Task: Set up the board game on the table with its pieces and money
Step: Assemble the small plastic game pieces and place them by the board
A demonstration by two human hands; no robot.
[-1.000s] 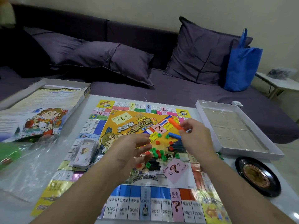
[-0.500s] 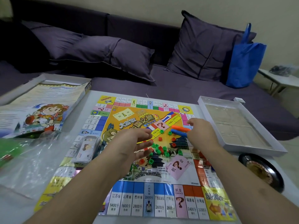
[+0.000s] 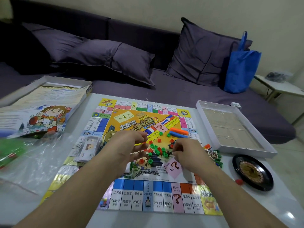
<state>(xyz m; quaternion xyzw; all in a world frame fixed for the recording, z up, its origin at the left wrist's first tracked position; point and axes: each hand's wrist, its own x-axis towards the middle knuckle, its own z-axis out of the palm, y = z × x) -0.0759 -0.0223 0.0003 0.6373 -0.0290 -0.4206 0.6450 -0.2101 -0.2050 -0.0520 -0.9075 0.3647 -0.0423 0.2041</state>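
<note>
Both hands hover over the game board (image 3: 131,197). The left hand (image 3: 126,145) pinches one small red piece (image 3: 144,143); the right hand's (image 3: 189,153) curled fingers hide any hold. Beyond the right hand lie two bars, one orange (image 3: 179,131), one blue (image 3: 178,134); scattered houses (image 3: 158,149) sit between the hands.

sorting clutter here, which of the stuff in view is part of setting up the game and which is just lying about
Part of the job: game board, small red and green pieces, orange stick, blue stick, money stack, pink chance card, spinner wheel.

Lying about: blue bag, cushions, plastic wrap.
</note>
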